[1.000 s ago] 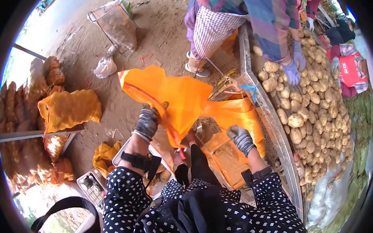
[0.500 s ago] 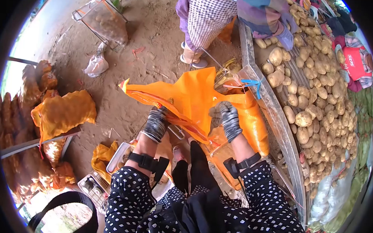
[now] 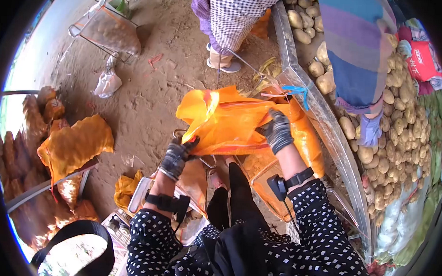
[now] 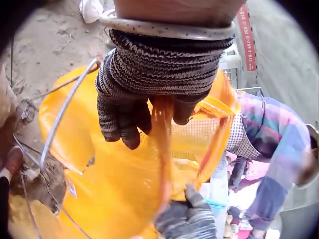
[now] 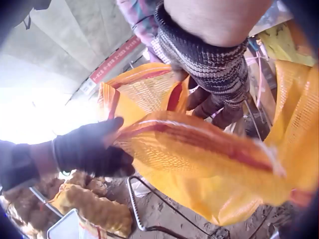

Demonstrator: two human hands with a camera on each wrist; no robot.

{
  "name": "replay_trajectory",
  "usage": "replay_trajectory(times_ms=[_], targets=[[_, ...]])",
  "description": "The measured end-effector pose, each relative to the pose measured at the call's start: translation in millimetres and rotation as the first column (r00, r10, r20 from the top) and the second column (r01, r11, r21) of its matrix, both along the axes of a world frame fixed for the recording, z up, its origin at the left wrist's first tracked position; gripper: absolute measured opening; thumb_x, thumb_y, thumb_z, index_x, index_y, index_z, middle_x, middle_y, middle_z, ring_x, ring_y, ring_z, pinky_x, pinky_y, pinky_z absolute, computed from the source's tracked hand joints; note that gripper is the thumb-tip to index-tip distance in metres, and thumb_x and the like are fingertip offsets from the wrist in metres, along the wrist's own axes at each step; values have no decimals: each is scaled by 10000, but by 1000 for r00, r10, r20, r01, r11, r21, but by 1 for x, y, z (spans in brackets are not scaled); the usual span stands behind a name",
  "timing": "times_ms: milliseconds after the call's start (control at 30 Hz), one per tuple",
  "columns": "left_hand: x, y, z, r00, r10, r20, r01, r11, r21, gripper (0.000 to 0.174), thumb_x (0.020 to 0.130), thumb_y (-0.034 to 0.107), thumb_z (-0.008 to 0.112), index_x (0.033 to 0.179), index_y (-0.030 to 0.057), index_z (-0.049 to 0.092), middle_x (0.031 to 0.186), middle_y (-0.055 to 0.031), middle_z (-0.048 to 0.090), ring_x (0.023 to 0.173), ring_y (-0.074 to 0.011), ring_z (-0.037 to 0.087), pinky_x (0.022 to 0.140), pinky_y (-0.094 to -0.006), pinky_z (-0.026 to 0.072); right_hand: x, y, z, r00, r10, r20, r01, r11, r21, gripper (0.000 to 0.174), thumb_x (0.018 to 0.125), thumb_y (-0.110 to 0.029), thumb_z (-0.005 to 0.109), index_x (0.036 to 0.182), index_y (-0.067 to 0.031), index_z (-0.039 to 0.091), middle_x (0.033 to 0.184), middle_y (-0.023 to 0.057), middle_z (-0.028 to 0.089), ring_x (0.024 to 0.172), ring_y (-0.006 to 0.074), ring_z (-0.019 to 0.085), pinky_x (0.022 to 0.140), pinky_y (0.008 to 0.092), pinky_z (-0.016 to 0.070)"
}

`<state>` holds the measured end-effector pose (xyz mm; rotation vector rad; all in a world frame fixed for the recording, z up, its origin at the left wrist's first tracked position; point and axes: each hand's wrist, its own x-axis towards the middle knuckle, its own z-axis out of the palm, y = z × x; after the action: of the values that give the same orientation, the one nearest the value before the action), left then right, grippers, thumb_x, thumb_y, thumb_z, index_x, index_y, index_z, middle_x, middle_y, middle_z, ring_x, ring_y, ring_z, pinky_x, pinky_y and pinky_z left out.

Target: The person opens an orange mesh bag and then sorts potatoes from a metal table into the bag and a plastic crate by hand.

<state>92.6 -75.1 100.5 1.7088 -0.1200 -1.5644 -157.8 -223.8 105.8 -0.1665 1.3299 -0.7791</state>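
Note:
An orange mesh sack (image 3: 231, 121) with a red-edged mouth is stretched between two gloved hands. The left hand (image 3: 177, 157) pinches its near left edge; in the left wrist view the left hand (image 4: 144, 84) has a fold of the sack (image 4: 114, 174) between thumb and fingers. The right hand (image 3: 278, 130) grips the sack's right part, and in the right wrist view the right hand (image 5: 214, 84) has the rim between thumb and fingers. The mouth of the sack (image 5: 199, 144) gapes there between the hands.
Potatoes (image 3: 396, 124) lie heaped behind a metal edge (image 3: 324, 112) at the right, where a person in a checked apron (image 3: 240, 17) leans over. Filled sacks (image 3: 77, 142) stand at the left; a wire-framed bag (image 3: 113, 29) stands on the dirt floor.
The sack's left end has drawn in and folded toward the hands. The right hand has moved up and gripped the sack. The other person's arm has shifted over the potatoes.

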Motion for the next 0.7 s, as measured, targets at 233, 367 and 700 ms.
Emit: replay_trajectory(times_ms=[233,367,700], targets=[[74,80,-8,733,-529,427,506,844,177,587,669,175,820,1164,28,541,972,-96,624,874,-237,615,787,-342,502,-9,-27,-32,890,-67,-451,-174,865,-471,223,851,-185,629,1007,-30,592,876,15,592,768,136,538,741,280,463],[28,5,102,238,-60,969,626,773,-106,781,589,84,796,1279,61,432,1206,-186,474,1134,-357,471,965,-393,403,29,-2,1,672,264,-691,-683,580,-443,243,806,-187,685,881,4,555,766,108,627,677,168,572,655,310,475],[38,-169,2,-144,-469,871,759,513,401,141,720,207,641,837,136,676,752,-129,653,746,-298,641,718,-394,485,20,-9,1,123,390,-912,-975,220,-38,376,724,-327,726,958,-64,592,896,151,650,831,339,625,730,399,492]])
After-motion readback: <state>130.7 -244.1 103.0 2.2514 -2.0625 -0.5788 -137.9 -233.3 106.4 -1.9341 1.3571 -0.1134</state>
